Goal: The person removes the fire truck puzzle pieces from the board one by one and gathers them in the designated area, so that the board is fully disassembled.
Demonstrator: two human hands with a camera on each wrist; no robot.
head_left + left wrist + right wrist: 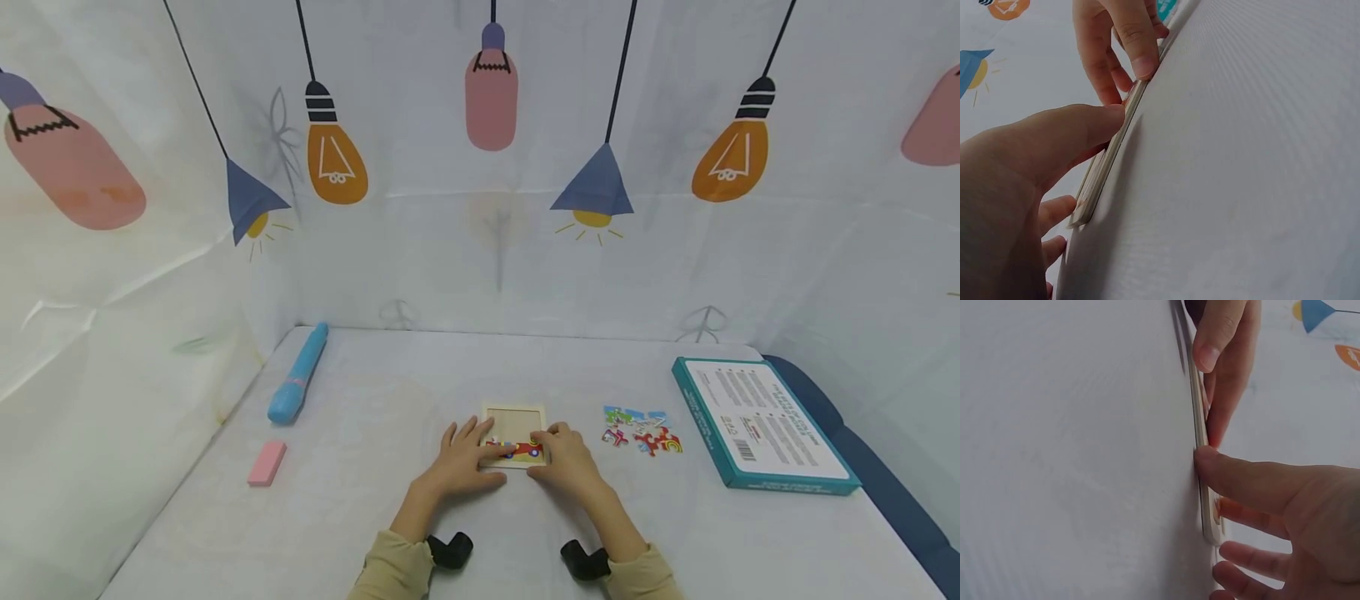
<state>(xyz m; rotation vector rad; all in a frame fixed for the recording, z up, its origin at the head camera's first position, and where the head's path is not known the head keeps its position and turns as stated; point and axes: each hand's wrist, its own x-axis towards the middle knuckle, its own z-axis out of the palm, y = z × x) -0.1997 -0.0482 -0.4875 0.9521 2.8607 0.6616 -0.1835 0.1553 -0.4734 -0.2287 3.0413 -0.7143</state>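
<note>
A small wooden puzzle tray (516,419) lies in front of me, with a strip of jigsaw pieces showing a red vehicle (529,452) along its near side. My left hand (459,463) spreads at the tray's left side, its straight index finger reaching across the pieces. In the left wrist view, its thumb (1094,124) is at the near edge. My right hand (567,462) holds the near right corner, with its thumb (1235,475) against the edge and curled fingers over the side. Part of the picture is hidden beneath the fingers.
Several loose jigsaw pieces (654,436) lie right of the tray. Beyond them is a flat teal-edged box (765,421). On the left are a blue microphone-shaped object (298,379) and a pink block (267,463). A white patterned curtain (420,250) hangs behind the table.
</note>
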